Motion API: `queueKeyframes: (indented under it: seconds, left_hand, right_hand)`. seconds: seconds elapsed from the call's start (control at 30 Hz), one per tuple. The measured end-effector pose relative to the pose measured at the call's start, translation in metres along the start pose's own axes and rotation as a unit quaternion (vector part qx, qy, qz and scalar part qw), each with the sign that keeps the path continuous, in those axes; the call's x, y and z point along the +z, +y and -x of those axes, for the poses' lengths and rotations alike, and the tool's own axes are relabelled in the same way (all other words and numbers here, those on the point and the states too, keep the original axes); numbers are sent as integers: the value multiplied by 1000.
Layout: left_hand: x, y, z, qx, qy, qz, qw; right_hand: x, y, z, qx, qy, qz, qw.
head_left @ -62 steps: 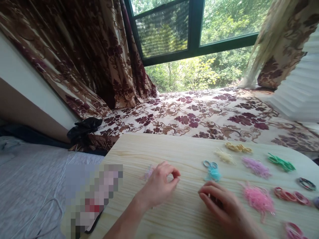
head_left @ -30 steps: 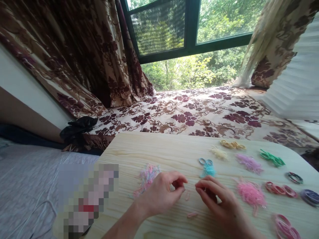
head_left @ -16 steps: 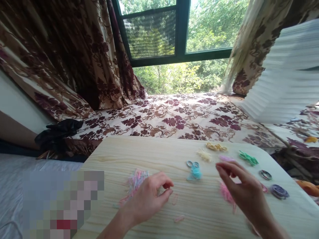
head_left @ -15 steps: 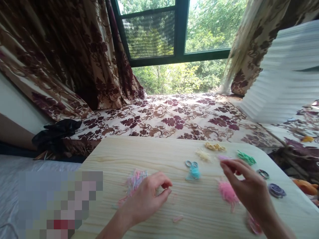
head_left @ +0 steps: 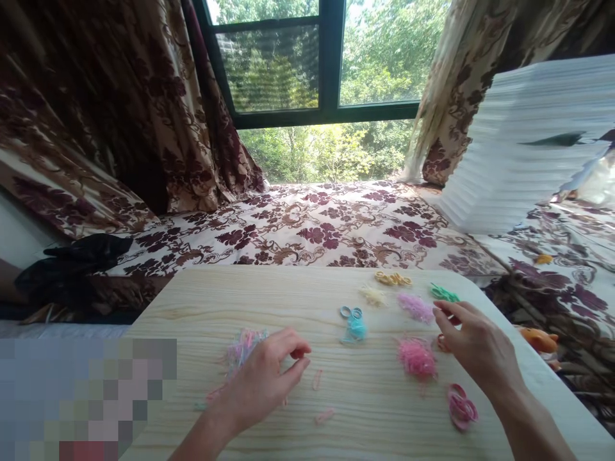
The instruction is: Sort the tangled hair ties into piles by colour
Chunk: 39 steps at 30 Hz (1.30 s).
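My left hand (head_left: 273, 371) hovers over the light wooden table beside a pile of mixed pastel rubber bands (head_left: 245, 349), partly covering it. Its thumb and forefinger stand slightly apart, with nothing visible between them. Loose pink bands (head_left: 325, 416) lie to its right. My right hand (head_left: 480, 342) is at the edge of a lilac band pile (head_left: 416, 307), its thumb and forefinger tips pinched close together; whatever they hold is too small to make out. Below it lie a bright pink band pile (head_left: 417, 358) and pink hair ties (head_left: 462, 406). Green ties (head_left: 444, 292) sit just behind its fingers.
Turquoise bands (head_left: 355, 328) with grey-blue rings (head_left: 351, 312) lie mid-table. Pale yellow bands (head_left: 373, 295) and mustard ties (head_left: 393, 278) are farther back. An orange toy (head_left: 539, 339) is beyond the right edge. White foam sheeting (head_left: 519, 153) stands by the window.
The view has turned right, shifting the table leftward in the picture. My right hand has moved rightward over the table, uncovering the lilac pile. The left thumb and forefinger stay slightly apart.
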<state>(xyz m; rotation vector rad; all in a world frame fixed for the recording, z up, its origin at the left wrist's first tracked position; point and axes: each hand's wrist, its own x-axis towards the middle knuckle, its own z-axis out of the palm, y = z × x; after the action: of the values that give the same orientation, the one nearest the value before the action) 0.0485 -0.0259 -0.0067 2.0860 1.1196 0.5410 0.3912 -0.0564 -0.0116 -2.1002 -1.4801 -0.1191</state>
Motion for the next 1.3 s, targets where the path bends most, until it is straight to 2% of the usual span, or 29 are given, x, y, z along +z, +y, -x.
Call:
queueKeyframes:
  seconds: [0.1,0.2,0.27,0.33,0.37,0.47,0.63,0.77,0.93,1.0,1.1,1.17,1.23,1.3]
  left_hand:
    - [0,1,0,14,15,-36,999]
    - [5,3,0,51,29,-87,994]
    - [9,4,1,66,21,-111,991]
    - [14,5,1,70,12,-128,989]
    - [15,4,2,69,9,-135,988]
    - [17,4,2,63,11,-147,987]
    - [15,8,2,69,12,-155,985]
    - [13,12,5,70,8,-165,984]
    - [9,9,4,79,-23,-188,979]
    - [5,3,2,67,-5,-227,972]
    - [-3,-2,0,21,56,-280,958]
    - [-5,2,1,10,80,-277,958]
    - [-3,10,5,39,55,-231,971]
    - [4,19,11,87,-23,-168,982]
  right_hand:
    - [-3,-7,0,6,-15,-54,998]
    - [-4,-33,8,-13,-73,-155,985]
    - [-4,-58,20,-24,-147,-275,950]
    - [0,-83,35,-47,-251,-346,903]
    - [3,-93,43,-68,-289,-356,886]
    - [17,-110,61,-140,-347,-332,866]
    - [34,-107,67,-179,-357,-304,865]
    - [35,-105,64,-192,-360,-281,869]
    - [34,-107,64,-204,-365,-262,870]
    - [34,-107,64,-205,-359,-259,873]
    - [36,-105,64,-208,-353,-259,875]
    - [37,-105,64,-210,-350,-261,875]
    - [38,-105,64,-211,-347,-263,875]
    - [38,-105,64,-210,-343,-267,876]
